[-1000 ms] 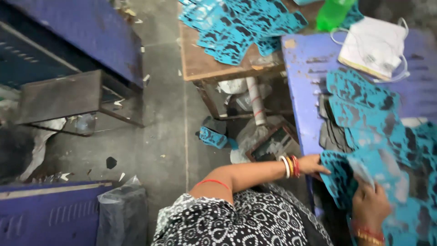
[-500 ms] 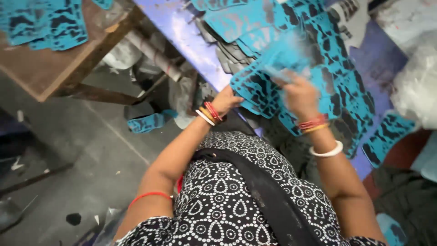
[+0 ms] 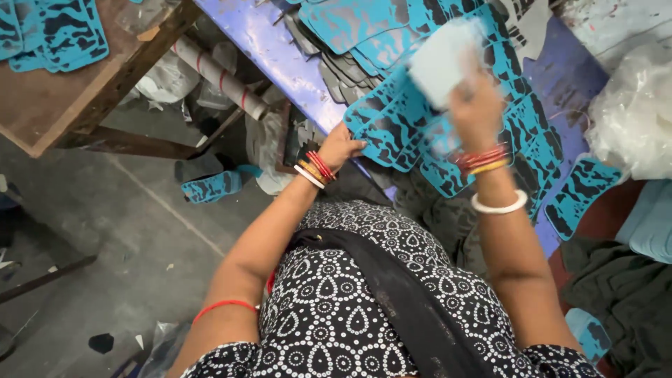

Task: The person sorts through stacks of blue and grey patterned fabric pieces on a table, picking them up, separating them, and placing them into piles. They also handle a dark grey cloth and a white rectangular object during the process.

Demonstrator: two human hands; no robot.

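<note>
Turquoise sole-shaped sheets with black pattern (image 3: 406,122) lie overlapped on a blue-violet table (image 3: 280,59). My left hand (image 3: 343,145), with red and gold bangles at the wrist, presses flat on the near edge of these sheets. My right hand (image 3: 476,105), wearing red bangles and a white one, grips a pale blue pad (image 3: 441,59) just above the sheets; the pad is blurred. I wear a black dress with white drop pattern (image 3: 364,301).
A wooden bench (image 3: 84,91) at the left holds more turquoise sheets (image 3: 56,31). Cardboard tubes (image 3: 217,77) and bags lie under it. One turquoise piece (image 3: 210,187) is on the grey floor. A clear plastic bag (image 3: 630,112) sits at the right, dark cloth (image 3: 616,294) below.
The view has swung from the floor and benches to straight above the table. My right hand has lifted the pale pad higher over the sheets; my left hand stays on their edge.
</note>
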